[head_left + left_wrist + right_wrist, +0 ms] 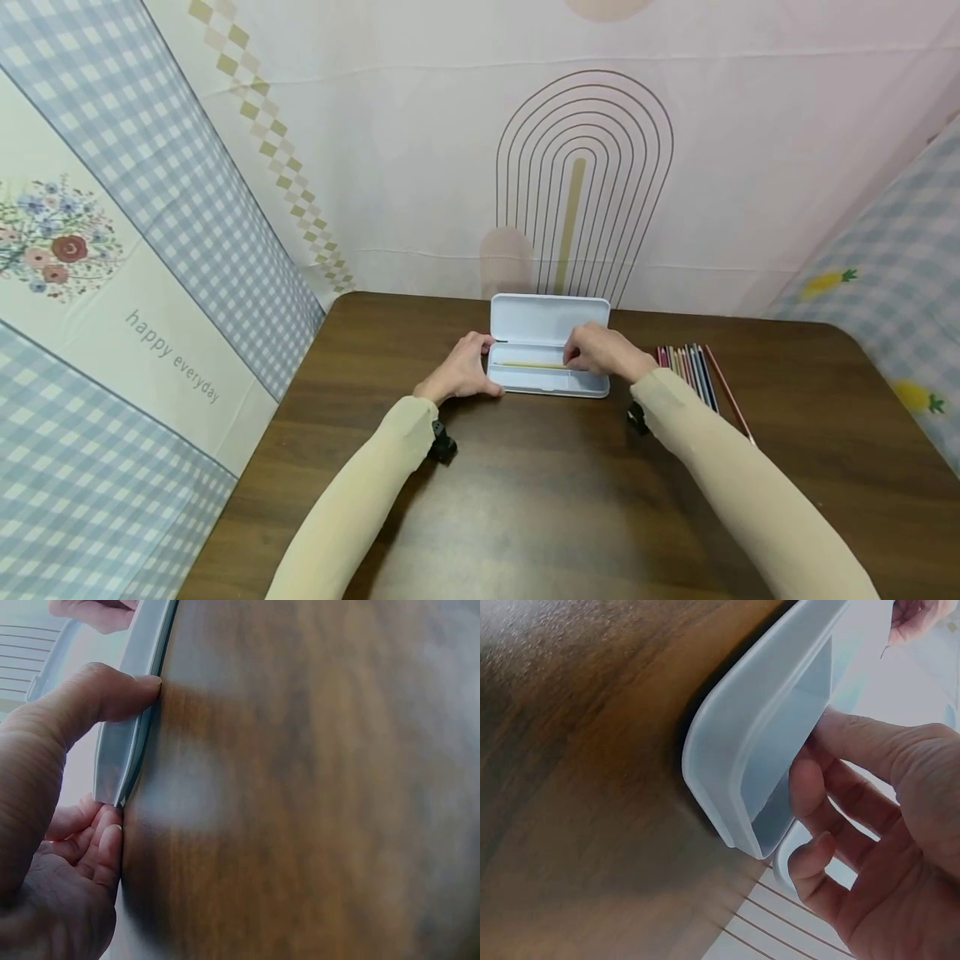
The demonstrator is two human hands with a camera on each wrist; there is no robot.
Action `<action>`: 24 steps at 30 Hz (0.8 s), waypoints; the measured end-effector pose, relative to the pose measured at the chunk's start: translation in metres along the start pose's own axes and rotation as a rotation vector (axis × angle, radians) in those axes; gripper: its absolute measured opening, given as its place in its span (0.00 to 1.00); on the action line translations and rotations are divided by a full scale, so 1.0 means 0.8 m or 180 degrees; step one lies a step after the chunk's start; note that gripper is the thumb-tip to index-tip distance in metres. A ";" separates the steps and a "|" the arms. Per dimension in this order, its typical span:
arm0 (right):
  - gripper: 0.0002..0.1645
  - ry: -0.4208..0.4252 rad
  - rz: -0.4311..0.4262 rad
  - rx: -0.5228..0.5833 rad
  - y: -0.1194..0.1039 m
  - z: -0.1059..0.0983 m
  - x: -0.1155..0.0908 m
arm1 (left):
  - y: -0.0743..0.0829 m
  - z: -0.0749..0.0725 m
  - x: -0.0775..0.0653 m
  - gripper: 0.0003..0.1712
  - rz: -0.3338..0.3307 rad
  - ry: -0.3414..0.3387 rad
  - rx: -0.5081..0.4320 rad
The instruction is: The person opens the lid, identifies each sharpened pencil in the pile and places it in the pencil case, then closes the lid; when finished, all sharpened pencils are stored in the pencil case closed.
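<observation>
A light-coloured pencil case [534, 380] lies on the table with its lid [551, 318] up at the back. Thumb on the front wall and fingers at the far corner, my left hand [467, 367] grips the case's left end. A yellow pencil [532, 364] lies lengthwise inside the case. My right hand [598, 348] reaches into the right part of the case, its fingertips pinching that pencil's right end. In the right wrist view the thumb and curled fingers [808, 784] are down inside the case wall [721, 754], and the pencil is hidden there.
Several coloured pencils [686, 367] lie side by side on the brown table [540, 492], right of the case and partly behind the right forearm. A longer reddish pencil [726, 383] lies slanted beside them. A patterned cloth [420, 167] hangs behind the table.
</observation>
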State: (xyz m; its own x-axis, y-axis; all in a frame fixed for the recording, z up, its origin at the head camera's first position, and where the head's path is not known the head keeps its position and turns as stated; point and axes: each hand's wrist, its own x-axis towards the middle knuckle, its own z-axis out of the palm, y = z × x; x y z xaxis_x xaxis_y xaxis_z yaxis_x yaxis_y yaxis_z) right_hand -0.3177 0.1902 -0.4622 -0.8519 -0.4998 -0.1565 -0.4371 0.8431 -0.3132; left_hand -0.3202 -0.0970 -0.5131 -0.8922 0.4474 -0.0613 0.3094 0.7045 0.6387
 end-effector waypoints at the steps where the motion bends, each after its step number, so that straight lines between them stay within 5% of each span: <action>1: 0.07 0.0007 -0.0007 -0.0001 0.000 0.000 0.000 | 0.000 0.000 0.000 0.54 0.0000 -0.0003 0.0010; 24: 0.07 -0.0057 -0.0106 0.0116 0.002 0.000 0.004 | 0.001 -0.001 -0.002 0.53 -0.0012 0.0007 -0.0017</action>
State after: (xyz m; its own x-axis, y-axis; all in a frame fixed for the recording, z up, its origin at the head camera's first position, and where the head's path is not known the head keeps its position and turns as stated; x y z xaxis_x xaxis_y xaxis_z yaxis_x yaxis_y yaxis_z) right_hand -0.3207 0.1899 -0.4632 -0.8316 -0.5312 -0.1620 -0.4541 0.8183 -0.3524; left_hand -0.3187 -0.0978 -0.5115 -0.8941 0.4436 -0.0621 0.3044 0.7033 0.6424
